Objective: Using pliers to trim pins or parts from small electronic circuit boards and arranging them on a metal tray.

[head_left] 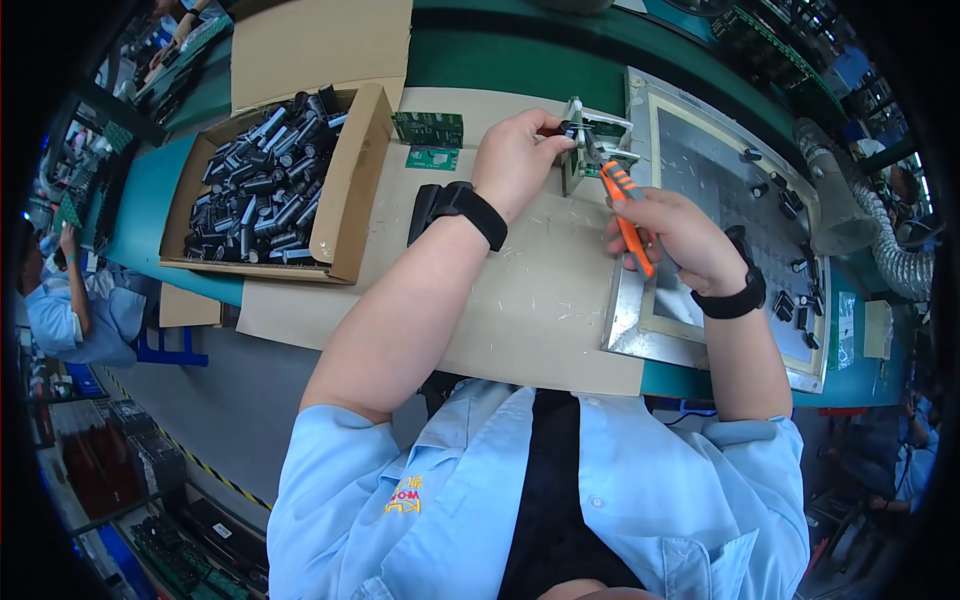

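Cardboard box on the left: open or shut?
Open. The cardboard box has a flap spread out on its far side, and the black cylindrical components heaped inside are in plain view.

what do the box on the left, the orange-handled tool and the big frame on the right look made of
Box: likely cardboard, matte brown, with folded flaps.
Orange-handled tool: grips look like plastic or rubber, orange with dark patches; the grey head is probably metal.
Frame: probably bare metal, perhaps aluminium, judging by its silvery, scuffed sheen.
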A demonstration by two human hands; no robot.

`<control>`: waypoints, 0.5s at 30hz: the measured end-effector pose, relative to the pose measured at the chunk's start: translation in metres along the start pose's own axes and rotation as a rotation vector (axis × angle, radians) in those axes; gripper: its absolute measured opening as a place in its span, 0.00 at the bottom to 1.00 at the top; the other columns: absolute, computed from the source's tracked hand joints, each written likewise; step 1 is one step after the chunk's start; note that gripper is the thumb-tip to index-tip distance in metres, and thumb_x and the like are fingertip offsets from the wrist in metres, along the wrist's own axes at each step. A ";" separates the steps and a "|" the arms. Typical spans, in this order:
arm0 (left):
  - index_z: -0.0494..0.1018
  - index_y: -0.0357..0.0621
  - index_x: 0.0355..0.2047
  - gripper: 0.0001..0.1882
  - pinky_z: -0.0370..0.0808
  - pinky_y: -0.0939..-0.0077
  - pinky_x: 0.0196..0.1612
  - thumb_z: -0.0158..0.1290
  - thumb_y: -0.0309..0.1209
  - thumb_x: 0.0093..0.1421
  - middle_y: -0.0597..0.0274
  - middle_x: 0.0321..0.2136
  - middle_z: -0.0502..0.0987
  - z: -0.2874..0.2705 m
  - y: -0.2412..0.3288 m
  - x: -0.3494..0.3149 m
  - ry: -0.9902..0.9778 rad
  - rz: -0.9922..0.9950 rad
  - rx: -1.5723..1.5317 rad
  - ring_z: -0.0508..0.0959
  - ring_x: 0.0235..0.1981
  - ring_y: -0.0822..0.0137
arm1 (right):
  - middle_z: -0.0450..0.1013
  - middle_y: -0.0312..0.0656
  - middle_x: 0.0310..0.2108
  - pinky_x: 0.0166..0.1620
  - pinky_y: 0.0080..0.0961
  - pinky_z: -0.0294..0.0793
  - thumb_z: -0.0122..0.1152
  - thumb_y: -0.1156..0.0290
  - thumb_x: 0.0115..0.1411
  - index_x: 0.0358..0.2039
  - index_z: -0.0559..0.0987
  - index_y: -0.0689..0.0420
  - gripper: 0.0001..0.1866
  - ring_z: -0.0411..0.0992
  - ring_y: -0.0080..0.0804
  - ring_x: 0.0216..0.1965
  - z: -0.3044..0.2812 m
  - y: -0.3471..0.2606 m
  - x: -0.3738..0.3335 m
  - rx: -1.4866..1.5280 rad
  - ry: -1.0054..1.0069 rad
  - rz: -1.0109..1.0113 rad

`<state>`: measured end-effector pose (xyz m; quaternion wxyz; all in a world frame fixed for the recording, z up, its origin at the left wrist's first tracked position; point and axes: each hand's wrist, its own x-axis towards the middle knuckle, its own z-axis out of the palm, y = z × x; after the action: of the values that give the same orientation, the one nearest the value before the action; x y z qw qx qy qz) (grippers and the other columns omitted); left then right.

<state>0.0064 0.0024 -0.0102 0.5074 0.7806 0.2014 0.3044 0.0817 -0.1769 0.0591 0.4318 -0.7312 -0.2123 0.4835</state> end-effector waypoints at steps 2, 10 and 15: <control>0.75 0.37 0.33 0.09 0.72 0.74 0.31 0.56 0.27 0.51 0.54 0.25 0.77 0.001 -0.001 0.001 0.008 0.015 0.002 0.76 0.25 0.64 | 0.72 0.40 0.30 0.29 0.18 0.74 0.55 0.60 0.57 0.35 0.70 0.63 0.17 0.73 0.26 0.30 0.001 0.001 -0.002 0.002 -0.001 -0.004; 0.75 0.37 0.34 0.09 0.72 0.73 0.32 0.55 0.27 0.52 0.53 0.25 0.77 0.004 -0.003 -0.001 0.019 0.038 0.010 0.77 0.26 0.62 | 0.72 0.41 0.30 0.29 0.18 0.74 0.55 0.61 0.57 0.37 0.69 0.64 0.17 0.74 0.27 0.30 0.007 -0.003 -0.001 0.045 0.047 -0.031; 0.75 0.38 0.34 0.09 0.72 0.71 0.33 0.54 0.28 0.52 0.52 0.26 0.78 0.001 0.000 0.000 0.007 0.022 -0.013 0.77 0.27 0.60 | 0.71 0.40 0.28 0.26 0.19 0.73 0.54 0.61 0.57 0.34 0.69 0.63 0.16 0.73 0.26 0.26 0.014 -0.012 0.006 0.020 0.055 -0.021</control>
<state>0.0070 0.0020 -0.0106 0.5085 0.7783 0.1924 0.3139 0.0730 -0.1600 0.0642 0.4501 -0.7376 -0.2032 0.4606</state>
